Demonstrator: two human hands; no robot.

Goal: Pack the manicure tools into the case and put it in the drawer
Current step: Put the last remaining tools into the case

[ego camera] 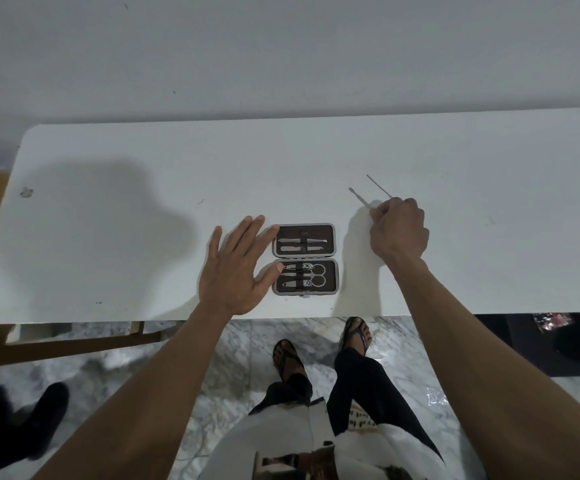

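Observation:
A small manicure case lies open on the white table, brown inside with a grey rim. Its far half holds two slim metal tools, its near half clippers and scissors under black straps. My left hand lies flat with fingers spread, its fingertips touching the case's left edge. To the right of the case, my right hand pinches a thin metal cuticle pusher, whose tip points up and left. A second thin metal pick lies just beyond my right fingers.
The table's near edge runs just below the case, with marble floor and my sandalled feet under it. A dark object sits on the floor at lower left, and a black unit stands under the table's right end.

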